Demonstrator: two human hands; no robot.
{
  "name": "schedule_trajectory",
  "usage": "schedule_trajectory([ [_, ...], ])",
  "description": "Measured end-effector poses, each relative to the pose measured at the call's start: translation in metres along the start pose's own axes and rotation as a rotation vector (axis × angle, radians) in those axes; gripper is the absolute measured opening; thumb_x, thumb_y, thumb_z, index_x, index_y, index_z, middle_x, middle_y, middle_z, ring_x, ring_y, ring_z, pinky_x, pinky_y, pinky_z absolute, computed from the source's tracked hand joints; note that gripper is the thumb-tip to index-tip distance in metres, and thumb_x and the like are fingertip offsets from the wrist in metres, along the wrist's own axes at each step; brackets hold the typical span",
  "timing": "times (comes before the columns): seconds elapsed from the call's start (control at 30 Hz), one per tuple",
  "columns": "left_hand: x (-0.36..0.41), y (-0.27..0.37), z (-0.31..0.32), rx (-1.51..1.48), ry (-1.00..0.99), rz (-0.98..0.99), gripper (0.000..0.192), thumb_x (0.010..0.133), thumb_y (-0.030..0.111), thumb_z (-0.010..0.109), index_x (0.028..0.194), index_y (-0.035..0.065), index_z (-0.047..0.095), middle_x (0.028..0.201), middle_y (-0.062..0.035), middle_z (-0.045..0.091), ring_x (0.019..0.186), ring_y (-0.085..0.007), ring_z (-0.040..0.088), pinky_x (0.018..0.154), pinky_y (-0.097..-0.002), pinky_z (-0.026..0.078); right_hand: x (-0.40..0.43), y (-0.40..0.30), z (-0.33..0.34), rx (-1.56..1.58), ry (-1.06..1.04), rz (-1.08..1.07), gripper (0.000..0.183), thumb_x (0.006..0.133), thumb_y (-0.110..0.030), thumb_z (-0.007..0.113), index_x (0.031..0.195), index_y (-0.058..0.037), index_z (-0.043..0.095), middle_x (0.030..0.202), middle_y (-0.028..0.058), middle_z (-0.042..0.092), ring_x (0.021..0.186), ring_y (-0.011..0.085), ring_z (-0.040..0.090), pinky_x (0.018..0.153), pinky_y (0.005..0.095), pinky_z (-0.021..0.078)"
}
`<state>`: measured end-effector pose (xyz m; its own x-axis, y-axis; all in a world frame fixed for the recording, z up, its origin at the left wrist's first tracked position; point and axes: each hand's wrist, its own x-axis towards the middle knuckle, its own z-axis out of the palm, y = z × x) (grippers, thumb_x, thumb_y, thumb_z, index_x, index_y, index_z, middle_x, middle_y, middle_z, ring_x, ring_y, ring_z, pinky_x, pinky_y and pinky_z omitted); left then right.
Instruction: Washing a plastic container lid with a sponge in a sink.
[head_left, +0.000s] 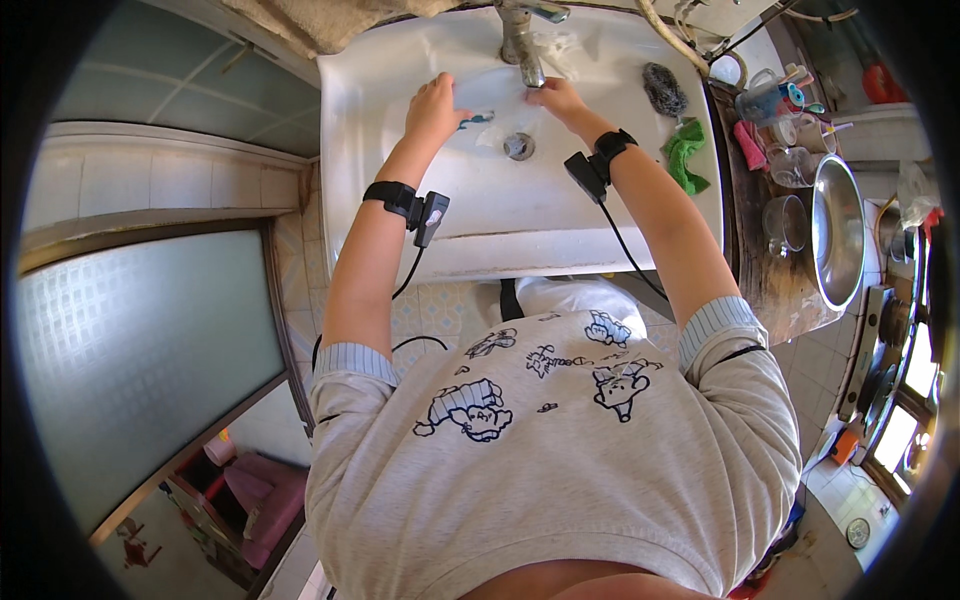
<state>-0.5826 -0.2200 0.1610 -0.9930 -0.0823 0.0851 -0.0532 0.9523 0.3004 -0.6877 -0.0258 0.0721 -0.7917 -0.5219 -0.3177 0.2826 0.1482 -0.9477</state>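
My left hand (435, 109) is over the left part of a white ceramic sink (517, 217), its thumb beside a small blue and white object (476, 120), which may be printed or a brush head. My right hand (559, 97) is under the spout of the metal faucet (529, 64), its fingertips partly hidden. Between the hands lies a pale, bluish-white area; whether it is a dish or water on the basin cannot be told. The metal drain (519, 146) shows just nearer to me. Each wrist wears a black strap with a small device and cable.
A steel wool scourer (665, 89) and a green cloth (686, 156) lie on the sink's right rim. On the wooden counter (757, 292) at right stand glass cups (785, 223), a pitcher, a pink cloth (750, 145) and a large metal basin (838, 232). A towel (330, 26) hangs at the upper left.
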Motion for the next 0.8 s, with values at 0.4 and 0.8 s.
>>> schedule_trajectory([
  [0.4,0.006,0.006,0.026,-0.351,-0.223,0.116,0.029,0.070,0.009,0.064,0.096,0.0007,0.056,0.092,-0.0179,0.059,0.086,-0.0326,0.056,0.073,-0.0342,0.043,-0.018,0.009,-0.018,-0.409,0.047,-0.243,0.042,0.062,-0.012,0.063,0.103,-0.0041,0.056,0.091,0.0090,0.061,0.084,0.0196,0.057,0.075,0.0300,0.0440],
  [0.8,0.017,0.047,0.047,-0.383,-0.111,0.225,0.021,0.074,0.005,0.052,0.092,0.0115,0.061,0.087,-0.0130,0.061,0.082,-0.0319,0.057,0.068,-0.0401,0.045,-0.039,-0.023,0.011,-0.913,-0.018,-0.375,0.025,0.076,-0.020,0.055,0.100,-0.0151,0.058,0.093,0.0098,0.060,0.088,0.0300,0.056,0.073,0.0378,0.0448],
])
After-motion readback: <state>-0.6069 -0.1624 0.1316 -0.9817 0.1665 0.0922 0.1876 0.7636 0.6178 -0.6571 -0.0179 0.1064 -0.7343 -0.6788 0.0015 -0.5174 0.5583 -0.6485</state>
